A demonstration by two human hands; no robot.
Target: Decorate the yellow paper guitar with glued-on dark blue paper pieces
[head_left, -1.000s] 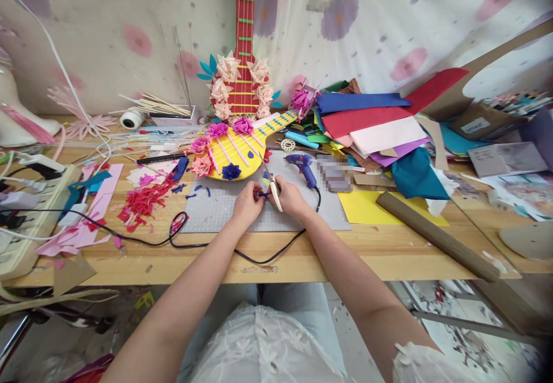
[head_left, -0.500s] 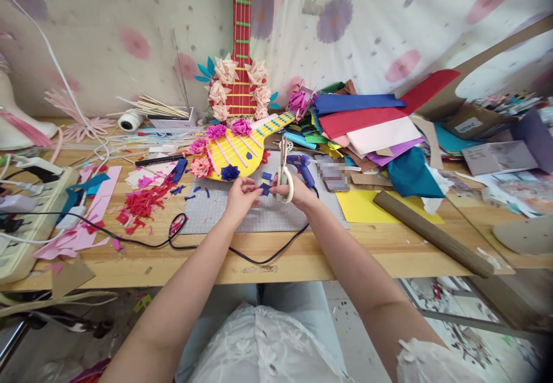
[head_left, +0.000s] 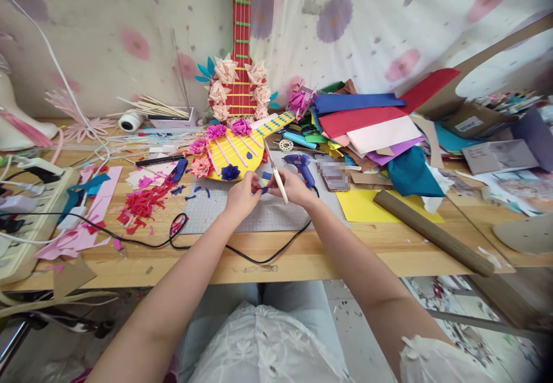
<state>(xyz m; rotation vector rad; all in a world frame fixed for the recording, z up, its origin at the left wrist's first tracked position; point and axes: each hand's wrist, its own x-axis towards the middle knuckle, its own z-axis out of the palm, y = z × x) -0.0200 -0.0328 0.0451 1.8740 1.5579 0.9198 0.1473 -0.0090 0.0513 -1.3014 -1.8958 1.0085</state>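
Between my fingertips is a small dark blue paper piece [head_left: 265, 189], pinched from both sides over the grey cutting mat [head_left: 216, 213]. My left hand [head_left: 243, 194] is closed on its left edge. My right hand [head_left: 294, 188] grips its other edge and also carries white-handled scissors [head_left: 280, 184], seen nearly edge-on with the blades pointing up and away. Just behind my hands lies a yellow paper guitar [head_left: 235, 155] trimmed with pink flowers and one blue flower [head_left: 230, 171]. More blue paper [head_left: 267, 175] shows on the mat beyond my fingers.
A blue glue gun [head_left: 300, 169] and a phone [head_left: 334, 173] lie right of my hands. Its black cord [head_left: 254, 261] loops along the front. Red paper shreds [head_left: 144, 204] sit left; stacked coloured paper [head_left: 367, 121] and a brown tube [head_left: 432, 233] are right. A red guitar [head_left: 242, 55] stands behind.
My hands have drawn closer together around the blue paper. The scissors have turned from showing their handle loops to nearly edge-on, their tips swinging left.
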